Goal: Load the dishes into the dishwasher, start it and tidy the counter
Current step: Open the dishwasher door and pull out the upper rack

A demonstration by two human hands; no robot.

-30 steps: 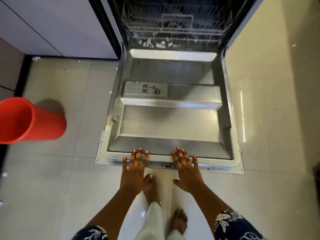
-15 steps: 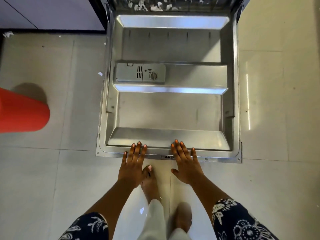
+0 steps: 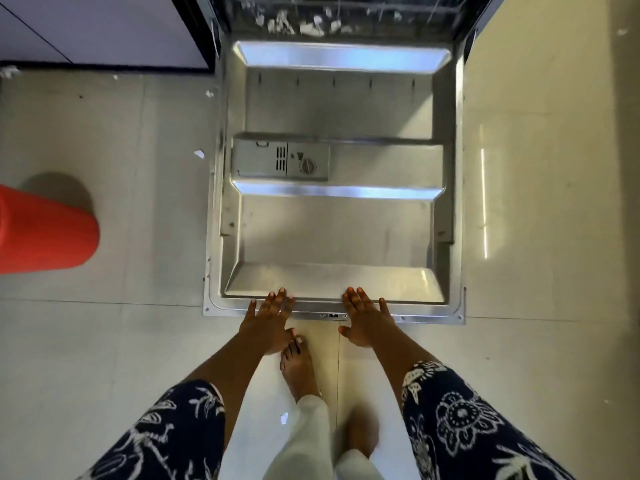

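Risk: nothing is gripped, so the dishwasher door (image 3: pixel 332 230) could slip off flat fingertips and drop or bounce. The bare foot (image 3: pixel 298 368) just behind the fingers, under the near rim (image 3: pixel 426 315), could get knocked.

Left hand (image 3: pixel 266 323): fingers (image 3: pixel 277 299) straight, spread wide, tips resting on that rim. Right hand (image 3: pixel 367 320): same, just beside it. Neither holds anything.

Beyond the fingers the door lies open and flat, with the detergent dispenser (image 3: pixel 280 164) midway. The rack (image 3: pixel 346 15) is farthest; its white bits are too blurred to name. A red bin (image 3: pixel 41 233) stands well off on the left hand's side, on the floor (image 3: pixel 104 341).
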